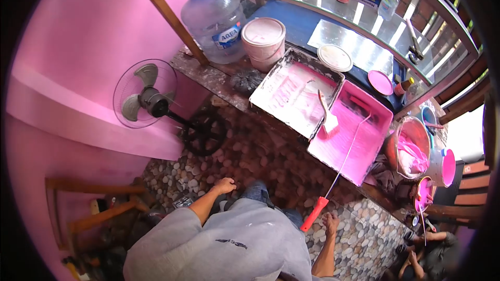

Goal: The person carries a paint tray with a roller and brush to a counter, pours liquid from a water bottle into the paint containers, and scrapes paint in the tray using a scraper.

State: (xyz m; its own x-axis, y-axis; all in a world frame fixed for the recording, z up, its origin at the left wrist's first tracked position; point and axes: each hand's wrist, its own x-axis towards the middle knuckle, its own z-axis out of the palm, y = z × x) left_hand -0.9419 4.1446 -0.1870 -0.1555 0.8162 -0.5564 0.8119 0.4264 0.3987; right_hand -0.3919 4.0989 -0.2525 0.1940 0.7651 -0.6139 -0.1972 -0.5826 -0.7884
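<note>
The left hand hangs above the floor with its fingers curled and nothing visible in its grip; whether the fingertips meet, I cannot tell. The right hand is bent just beside the red handle of the paint roller, seemingly apart from it; how far its grip is closed is unclear. The roller's metal rod runs up across the pink tray, its head lying inside.

A brush rests across the adjoining edges of this tray and the black-rimmed tray. Both stand on the paint-stained desk, with a lidded bucket and large water bottle behind and paint containers to the right. A fan stands by the pink wall; the floor has a pebble pattern.

Another person, at the lower right, is dark and partly cut off. The lower left is too dim to make out fully, and shadow blurs the floor under the desk.
</note>
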